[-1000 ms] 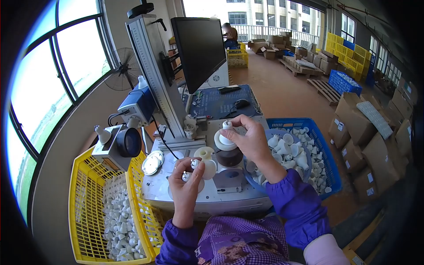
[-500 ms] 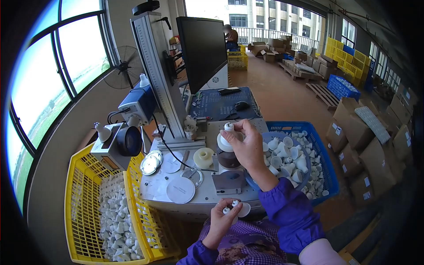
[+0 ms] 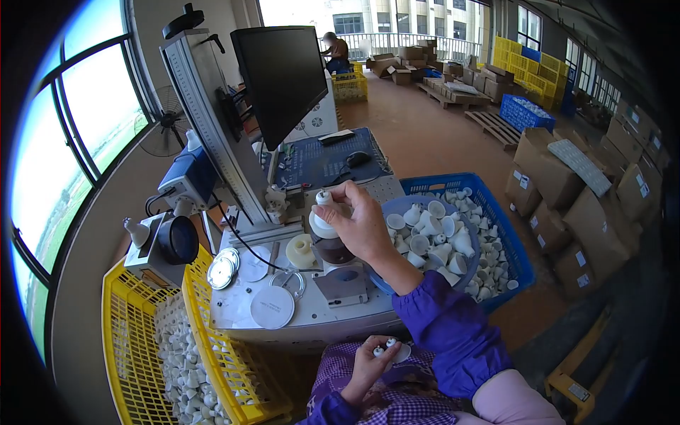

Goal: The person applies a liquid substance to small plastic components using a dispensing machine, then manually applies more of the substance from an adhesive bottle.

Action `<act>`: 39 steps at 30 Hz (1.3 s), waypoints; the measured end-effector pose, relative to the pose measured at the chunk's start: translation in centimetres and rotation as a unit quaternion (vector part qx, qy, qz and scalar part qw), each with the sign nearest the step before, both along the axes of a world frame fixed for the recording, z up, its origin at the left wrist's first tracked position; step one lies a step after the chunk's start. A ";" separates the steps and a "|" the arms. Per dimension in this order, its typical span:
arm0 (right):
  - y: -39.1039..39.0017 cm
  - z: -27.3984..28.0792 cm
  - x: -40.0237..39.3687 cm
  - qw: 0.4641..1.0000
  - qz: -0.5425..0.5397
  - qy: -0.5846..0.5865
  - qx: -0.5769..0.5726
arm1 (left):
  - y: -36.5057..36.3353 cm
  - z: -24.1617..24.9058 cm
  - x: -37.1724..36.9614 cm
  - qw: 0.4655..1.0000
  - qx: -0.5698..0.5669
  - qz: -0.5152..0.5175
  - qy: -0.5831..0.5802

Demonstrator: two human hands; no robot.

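Observation:
My right hand (image 3: 363, 225) is closed around a white lamp housing (image 3: 323, 199) with small pins on top. That piece sits on or just over the dark round fixture (image 3: 333, 251) of the bench machine; the exact contact is hidden by my fingers. Low in the view, near my lap, my left hand (image 3: 367, 367) grips a pair of white lamp housings (image 3: 390, 343), pins up, with a wide rim showing at one side. To the right of the fixture, a round tub (image 3: 470, 278) is heaped with similar white housings.
The tub rests in a blue crate (image 3: 522, 268) holding more housings. Yellow crates (image 3: 191, 283) with white parts stand at the left. On the bench are a cream ring (image 3: 300, 249), discs (image 3: 273, 307) and a cable. A monitor (image 3: 282, 85) and laser head (image 3: 177, 241) rise behind.
The whole view has shifted, with the bench appearing further left. My right hand stays at the fixture with its housing, and my left hand still holds its pair, now lower in the view.

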State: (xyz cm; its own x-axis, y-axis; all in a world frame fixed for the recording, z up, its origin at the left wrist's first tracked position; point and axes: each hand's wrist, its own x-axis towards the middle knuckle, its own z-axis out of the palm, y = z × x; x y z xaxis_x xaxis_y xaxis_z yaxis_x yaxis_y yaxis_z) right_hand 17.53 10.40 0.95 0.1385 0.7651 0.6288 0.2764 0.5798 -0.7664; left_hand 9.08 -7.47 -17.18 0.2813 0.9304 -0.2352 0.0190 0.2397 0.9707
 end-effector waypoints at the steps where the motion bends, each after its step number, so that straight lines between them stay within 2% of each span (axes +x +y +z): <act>1: 0.0 0.0 0.3 0.999 0.024 -0.002 0.030 | -0.1 -0.6 0.2 1.000 -0.002 -0.008 0.000; 3: 0.1 -0.1 1.4 0.989 0.135 0.062 0.004 | -0.1 -1.3 0.3 1.000 -0.029 0.010 -0.002; 4: 0.1 -0.1 2.3 0.989 0.131 0.063 0.003 | -0.1 -1.4 0.2 0.999 -0.040 0.014 -0.005; 6: 0.0 -0.1 5.5 0.998 0.039 0.042 0.033 | -0.2 -1.9 -0.1 0.997 -0.067 0.021 -0.023; 8: 0.0 -0.8 9.8 0.998 -0.001 0.020 -0.068 | -0.3 -2.4 -0.3 0.993 -0.099 0.033 -0.050; 10: -0.3 -1.5 13.5 0.982 -0.057 -0.127 -0.129 | -0.3 -2.4 -0.1 0.994 -0.098 0.031 -0.042; 11: -0.5 -2.3 14.7 0.981 -0.059 -0.129 -0.130 | -0.2 -2.4 0.0 0.995 -0.094 0.031 -0.029; 13: -1.6 -3.9 16.4 0.909 -0.130 -0.387 -0.081 | -0.1 -3.0 0.2 0.994 -0.101 0.024 -0.035; 15: -2.3 -5.2 17.2 0.894 -0.115 -0.417 -0.115 | -0.4 -3.1 0.5 0.993 -0.110 0.019 -0.040; 17: -1.8 -7.7 18.0 0.786 -0.169 -0.583 -0.118 | -0.4 -2.6 0.6 0.991 -0.118 0.015 -0.054; 20: -0.6 -9.7 18.3 0.764 -0.212 -0.605 -0.074 | -0.5 -3.6 0.3 0.993 -0.104 0.019 -0.044; 24: -1.0 -8.6 17.6 0.775 -0.229 -0.584 -0.072 | -0.6 -3.0 -0.4 0.992 -0.107 0.033 -0.057; 26: -2.7 -6.3 17.2 0.889 -0.165 -0.417 -0.095 | -0.7 -3.0 -0.3 0.991 -0.117 0.039 -0.060; 27: -3.4 -5.5 16.8 0.888 -0.164 -0.420 -0.094 | -0.7 -3.0 -0.2 0.990 -0.117 0.040 -0.063; 29: -4.7 -4.6 16.0 0.956 -0.047 -0.201 -0.209 | -0.6 -3.0 0.0 0.988 -0.136 0.033 -0.069; 30: -4.9 -4.9 15.8 0.956 -0.048 -0.201 -0.209 | -0.7 -2.9 0.1 0.988 -0.137 0.032 -0.069; 32: -5.2 -5.7 15.6 0.958 0.077 0.050 -0.271 | -0.8 -2.7 0.2 0.987 -0.132 0.017 -0.086; 33: -5.6 -5.9 15.4 0.958 0.077 0.051 -0.271 | -0.8 -2.9 0.2 0.987 -0.132 0.016 -0.085; 35: -6.2 -6.2 15.1 0.921 0.141 0.219 -0.288 | -0.8 -3.2 0.0 0.988 -0.132 0.012 -0.084; 36: -6.6 -6.1 14.9 0.921 0.142 0.220 -0.288 | -0.8 -3.1 0.0 0.988 -0.132 0.012 -0.083; 38: -7.2 -5.8 14.3 0.870 0.182 0.357 -0.287 | -0.7 -3.0 0.0 0.988 -0.137 0.020 -0.066; 39: -7.3 -6.1 14.3 0.871 0.181 0.357 -0.286 | -0.7 -3.1 0.0 0.988 -0.137 0.019 -0.065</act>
State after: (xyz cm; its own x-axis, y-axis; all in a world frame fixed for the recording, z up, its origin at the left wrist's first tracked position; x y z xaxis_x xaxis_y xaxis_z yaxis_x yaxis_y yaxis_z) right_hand 31.84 3.09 -5.14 0.0232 0.9996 -0.0170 -0.5110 -0.0028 -0.8596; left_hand 9.07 -8.21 -20.23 0.2925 0.8469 -0.4441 -0.1153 0.4922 0.8628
